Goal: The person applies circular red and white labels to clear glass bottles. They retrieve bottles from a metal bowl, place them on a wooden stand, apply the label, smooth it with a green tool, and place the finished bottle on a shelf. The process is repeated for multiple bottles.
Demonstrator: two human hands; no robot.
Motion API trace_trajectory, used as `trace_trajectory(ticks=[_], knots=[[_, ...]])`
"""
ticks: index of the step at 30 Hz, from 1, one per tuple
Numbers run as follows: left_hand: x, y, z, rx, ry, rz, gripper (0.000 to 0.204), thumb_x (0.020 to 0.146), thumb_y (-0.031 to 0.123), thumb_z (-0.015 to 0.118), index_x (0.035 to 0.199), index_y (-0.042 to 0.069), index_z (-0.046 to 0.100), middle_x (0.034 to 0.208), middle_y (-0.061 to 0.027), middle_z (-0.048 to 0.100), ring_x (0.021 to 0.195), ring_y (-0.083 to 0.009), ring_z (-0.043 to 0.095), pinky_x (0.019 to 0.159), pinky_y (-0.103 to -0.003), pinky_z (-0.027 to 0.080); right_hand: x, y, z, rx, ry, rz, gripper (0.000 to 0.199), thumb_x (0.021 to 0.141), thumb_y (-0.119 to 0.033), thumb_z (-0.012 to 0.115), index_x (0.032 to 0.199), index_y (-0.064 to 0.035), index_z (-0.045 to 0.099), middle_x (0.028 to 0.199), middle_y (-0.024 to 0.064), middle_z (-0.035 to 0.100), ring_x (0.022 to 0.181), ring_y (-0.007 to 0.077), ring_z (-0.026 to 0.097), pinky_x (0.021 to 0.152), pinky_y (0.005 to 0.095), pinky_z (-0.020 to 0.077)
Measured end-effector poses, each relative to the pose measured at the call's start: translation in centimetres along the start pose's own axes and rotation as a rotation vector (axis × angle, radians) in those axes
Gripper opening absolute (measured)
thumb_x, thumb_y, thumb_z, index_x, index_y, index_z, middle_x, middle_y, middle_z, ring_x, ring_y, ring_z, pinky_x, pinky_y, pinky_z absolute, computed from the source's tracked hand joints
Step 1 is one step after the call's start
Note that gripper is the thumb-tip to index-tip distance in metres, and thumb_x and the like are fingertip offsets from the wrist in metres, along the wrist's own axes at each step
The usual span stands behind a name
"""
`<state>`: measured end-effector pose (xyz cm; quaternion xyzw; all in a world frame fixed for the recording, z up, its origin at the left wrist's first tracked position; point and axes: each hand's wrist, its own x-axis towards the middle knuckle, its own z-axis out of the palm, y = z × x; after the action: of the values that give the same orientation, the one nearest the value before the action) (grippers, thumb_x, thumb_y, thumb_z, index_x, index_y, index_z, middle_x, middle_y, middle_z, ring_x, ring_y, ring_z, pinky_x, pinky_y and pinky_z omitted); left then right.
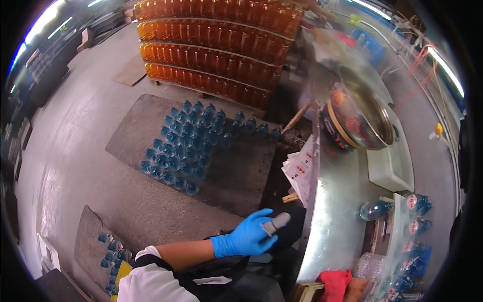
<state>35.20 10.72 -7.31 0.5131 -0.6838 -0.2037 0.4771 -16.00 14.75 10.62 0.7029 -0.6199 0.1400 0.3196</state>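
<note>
My left hand (pixel 245 237), in a blue glove, reaches in from the lower left over my dark apron. Its fingers are spread apart and nothing shows in its grasp. A grey cover (pixel 277 223) sits on one finger, tied or banded near its base. Just right of the hand runs the edge of a metal worktable (pixel 338 211). Sheets of printed labels (pixel 301 171) lie at that edge, ahead of the hand. No part of my right hand can be made out.
Blue glass bottles (pixel 183 141) stand grouped on a dark floor board; more bottles (pixel 114 246) are at lower left. Amber bottles (pixel 211 55) are stacked behind. The table bears a round pan (pixel 370 113), a white tub (pixel 388 168), a lying bottle (pixel 373 210), labelled bottles (pixel 413 227) and red cloth (pixel 334 284).
</note>
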Motion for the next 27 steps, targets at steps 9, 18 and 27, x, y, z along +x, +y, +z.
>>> trace_trajectory(ticks=[9,18,27], knots=[[-13.1,-15.7,-4.9,-0.008,0.397,-0.619,0.033,0.083,0.000,0.057,0.116,-0.001,0.057,0.085,-0.0023,0.060,0.078,-0.0078,0.053,0.070,-0.022,0.045,-10.2,-10.2,9.6,0.123,-0.026,0.401,0.023,0.086,-0.023,0.060,0.092,-0.0002,0.063,0.085,0.0161,0.062,0.074,0.0316,0.059,0.068,0.0387,0.0497],[-19.5,-27.1,-5.6,0.183,0.570,-0.800,0.024,0.082,0.007,0.056,0.105,0.005,0.063,0.102,-0.0157,0.064,0.096,-0.0302,0.061,0.083,-0.033,0.047,-5.3,-11.9,5.3,-0.259,0.091,0.089,0.028,0.090,-0.023,0.055,0.098,0.0020,0.061,0.091,0.0168,0.063,0.079,0.0318,0.061,0.071,0.0391,0.0504],[-19.4,-33.4,-5.8,0.419,0.508,-0.704,0.024,0.072,0.006,0.062,0.096,0.004,0.061,0.088,-0.0137,0.059,0.086,-0.0345,0.056,0.076,-0.037,0.046,13.8,-26.0,8.2,0.334,0.173,-0.464,0.020,0.088,-0.012,0.058,0.098,0.0057,0.061,0.092,0.0164,0.062,0.082,0.0271,0.059,0.074,0.0327,0.0502]])
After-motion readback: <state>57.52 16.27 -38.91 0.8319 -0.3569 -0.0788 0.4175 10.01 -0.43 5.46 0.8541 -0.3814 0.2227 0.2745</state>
